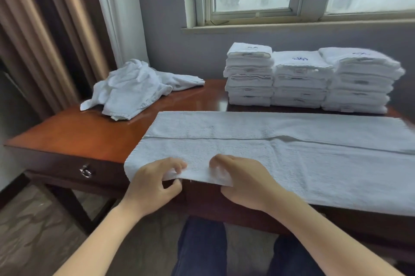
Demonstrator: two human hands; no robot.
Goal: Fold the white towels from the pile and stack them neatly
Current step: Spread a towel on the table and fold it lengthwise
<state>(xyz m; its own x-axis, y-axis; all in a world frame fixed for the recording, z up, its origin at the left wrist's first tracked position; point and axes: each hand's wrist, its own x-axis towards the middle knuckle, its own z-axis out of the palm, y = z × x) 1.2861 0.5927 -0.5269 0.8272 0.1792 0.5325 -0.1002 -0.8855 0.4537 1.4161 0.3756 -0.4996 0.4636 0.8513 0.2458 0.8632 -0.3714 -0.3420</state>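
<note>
The towel (292,159) was seen, in the head view, spread flat and lengthwise along the bench's (78,134) near edge, with its near hem hanging slightly over that edge and its far end cut off by the frame. A straight ridge ran along its length, which suggested one long side had been laid over the other, though this could not be confirmed.

The near hem was pinched by both hands close together toward the bench's left end. The left hand (155,183) was clenched on the hem, fingers (177,164) on top and thumb beneath. The right hand (244,183) was curled over the hem just beside it, also grasping cloth.

A crumpled pile of unfolded towels (134,89) lay at the bench's far left corner. Three stacks of folded towels (301,80) stood side by side, touching, along the bench's far edge. A drawer handle (85,171) was visible on the bench's front.

The towel was judged to be soft, limp terry, light and not slippery, so it would sag and crease wherever left unsupported. It was judged best taken at the hem or corners, with every layer pinched together and the hands spread wide, so that edges could be matched.
</note>
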